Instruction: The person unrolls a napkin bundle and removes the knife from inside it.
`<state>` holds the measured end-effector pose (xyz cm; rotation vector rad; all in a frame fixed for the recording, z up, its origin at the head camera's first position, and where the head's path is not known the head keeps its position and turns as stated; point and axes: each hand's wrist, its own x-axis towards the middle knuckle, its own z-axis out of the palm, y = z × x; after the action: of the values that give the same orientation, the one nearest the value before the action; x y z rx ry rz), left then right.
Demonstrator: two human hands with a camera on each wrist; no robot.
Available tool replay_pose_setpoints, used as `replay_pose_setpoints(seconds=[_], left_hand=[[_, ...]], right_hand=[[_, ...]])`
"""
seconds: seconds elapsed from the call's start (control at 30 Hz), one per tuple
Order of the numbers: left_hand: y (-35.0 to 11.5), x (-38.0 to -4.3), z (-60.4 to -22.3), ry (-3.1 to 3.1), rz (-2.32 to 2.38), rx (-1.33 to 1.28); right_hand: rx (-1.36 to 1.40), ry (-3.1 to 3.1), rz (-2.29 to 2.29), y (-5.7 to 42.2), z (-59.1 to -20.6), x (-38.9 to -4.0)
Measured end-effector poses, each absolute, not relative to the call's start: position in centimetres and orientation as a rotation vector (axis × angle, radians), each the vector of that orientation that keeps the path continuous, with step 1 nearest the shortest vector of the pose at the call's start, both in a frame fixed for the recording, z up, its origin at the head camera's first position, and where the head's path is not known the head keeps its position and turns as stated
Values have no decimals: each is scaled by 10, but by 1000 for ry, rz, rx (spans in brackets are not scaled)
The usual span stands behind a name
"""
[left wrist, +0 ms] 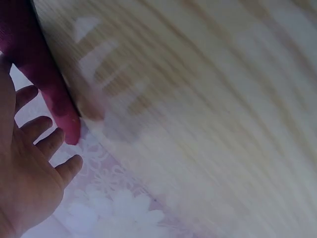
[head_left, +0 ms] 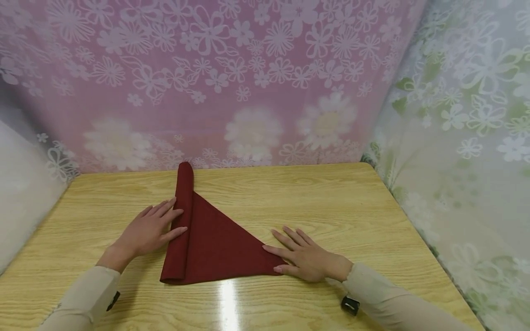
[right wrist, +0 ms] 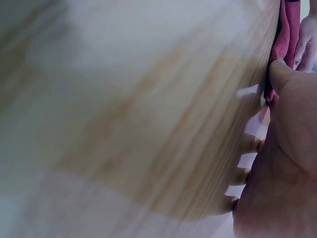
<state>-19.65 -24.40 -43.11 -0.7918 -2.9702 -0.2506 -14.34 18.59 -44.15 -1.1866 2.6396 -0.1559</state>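
A dark red cloth (head_left: 223,248) lies on the wooden table, its left side rolled into a tube and the rest a flat triangle tapering to the right. My left hand (head_left: 151,230) rests on the rolled part (head_left: 185,193), fingers spread and fairly straight across it. At the tapered right corner, my right hand (head_left: 308,257) lies flat with fingers spread, thumb and index finger on the cloth. The left wrist view has the roll's end (left wrist: 69,126) beyond the left fingertips. In the right wrist view, a bit of cloth (right wrist: 285,37) shows by the right thumb.
The wood-grain table (head_left: 331,202) reaches back to a pink flowered curtain (head_left: 265,92). Pale flowered sheeting (head_left: 476,151) hangs along the right side, and more white covering (head_left: 25,193) is at the left. A black wrist strap piece (head_left: 350,305) sits under the right sleeve.
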Motion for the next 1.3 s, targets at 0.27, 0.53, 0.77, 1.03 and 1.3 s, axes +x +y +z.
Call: replay_pose_setpoints(seconds=[0.27, 0.53, 0.77, 1.03, 1.3], left_hand=[[-222, -197, -426, -2917, -212, -860], [-207, -198, -427, -2972, -146, -828], [-209, -197, -432, -3021, -155, -782], [-216, -198, -435, -3013, -183, -785], [-223, -198, -436, -3050, -240, -765]], right_hand=[[-1183, 2627, -172, 186, -440, -144], [-1188, 2630, -178, 186, -443, -144], [-1169, 2631, -155, 186, -442, -144], [-1176, 2633, -153, 185, -441, -145], [-1170, 2626, -157, 186, -441, -144]])
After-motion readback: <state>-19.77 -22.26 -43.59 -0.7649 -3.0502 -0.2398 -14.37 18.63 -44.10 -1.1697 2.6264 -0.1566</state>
